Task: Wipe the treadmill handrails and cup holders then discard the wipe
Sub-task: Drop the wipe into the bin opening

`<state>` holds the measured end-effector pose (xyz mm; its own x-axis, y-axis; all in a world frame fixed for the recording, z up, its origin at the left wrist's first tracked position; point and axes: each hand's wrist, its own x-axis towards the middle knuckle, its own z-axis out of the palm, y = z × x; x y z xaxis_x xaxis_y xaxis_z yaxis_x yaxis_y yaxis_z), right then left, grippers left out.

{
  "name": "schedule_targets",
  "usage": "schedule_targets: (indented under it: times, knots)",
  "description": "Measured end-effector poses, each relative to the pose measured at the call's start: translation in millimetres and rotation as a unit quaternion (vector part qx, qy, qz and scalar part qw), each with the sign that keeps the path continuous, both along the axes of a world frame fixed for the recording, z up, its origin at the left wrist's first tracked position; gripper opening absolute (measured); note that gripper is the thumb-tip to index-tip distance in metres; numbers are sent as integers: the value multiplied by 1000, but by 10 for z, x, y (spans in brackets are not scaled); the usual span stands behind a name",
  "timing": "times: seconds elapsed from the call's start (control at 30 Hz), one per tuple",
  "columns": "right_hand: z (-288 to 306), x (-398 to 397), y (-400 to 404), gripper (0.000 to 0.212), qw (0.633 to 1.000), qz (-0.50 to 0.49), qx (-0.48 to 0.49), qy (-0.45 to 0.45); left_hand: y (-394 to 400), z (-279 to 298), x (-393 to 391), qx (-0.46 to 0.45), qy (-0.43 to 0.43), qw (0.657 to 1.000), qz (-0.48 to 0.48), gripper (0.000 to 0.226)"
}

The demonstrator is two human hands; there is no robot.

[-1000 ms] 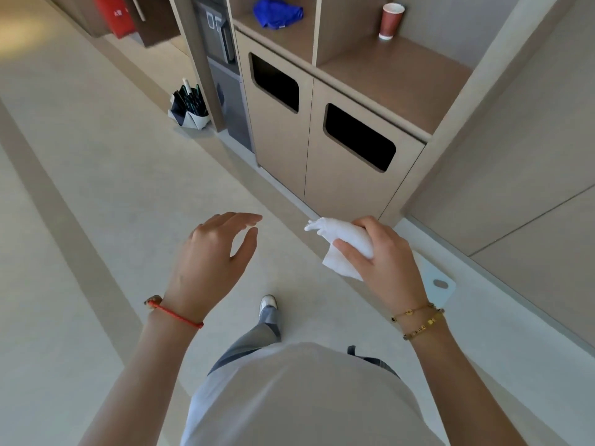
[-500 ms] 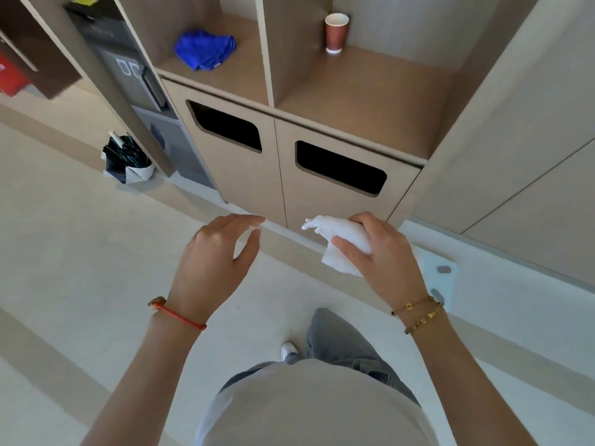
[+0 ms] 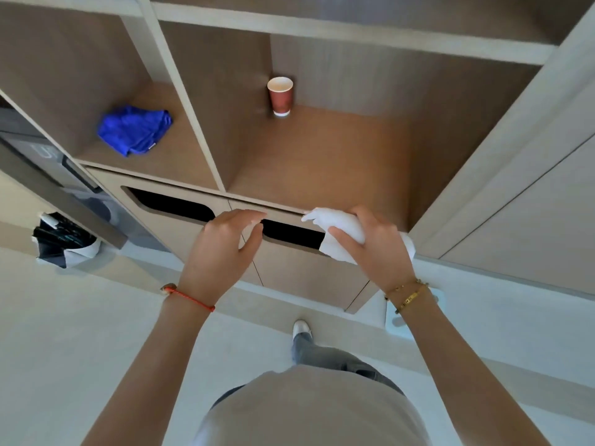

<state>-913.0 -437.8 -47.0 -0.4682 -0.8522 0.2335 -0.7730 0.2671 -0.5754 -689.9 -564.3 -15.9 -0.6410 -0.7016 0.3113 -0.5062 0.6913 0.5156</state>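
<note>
Now a crumpled white wipe [image 3: 338, 231], maybe damp, bunched in the right hand [image 3: 373, 249] grip.

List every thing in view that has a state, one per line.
wipe: crumpled, gripped in the right hand
right hand: holds the wipe by the right bin slot
left hand: holds nothing, fingers relaxed
right bin slot: open
left bin slot: open
paper cup: upright on shelf
blue cloth: bunched on shelf

Bin slot [image 3: 291, 234] lies open between both hands, unobstructed.
</note>
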Motion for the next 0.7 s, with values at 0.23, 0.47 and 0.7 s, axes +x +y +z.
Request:
schedule_targets:
  times: [0.23,0.47,0.7]
  knots:
    - [-53,-735,-831,34,999,-49,-7,22,-841,-207,-788,-5,-14,1000,-3,23]
    - [-332,-1076,-1341,36,996,-68,24,42,-1259,-486,-1301,36,-78,996,-6,28]
    - [-831,-1183,-1514,33,991,-108,28,72,-1507,-880,-1581,42,-132,990,-35,30]
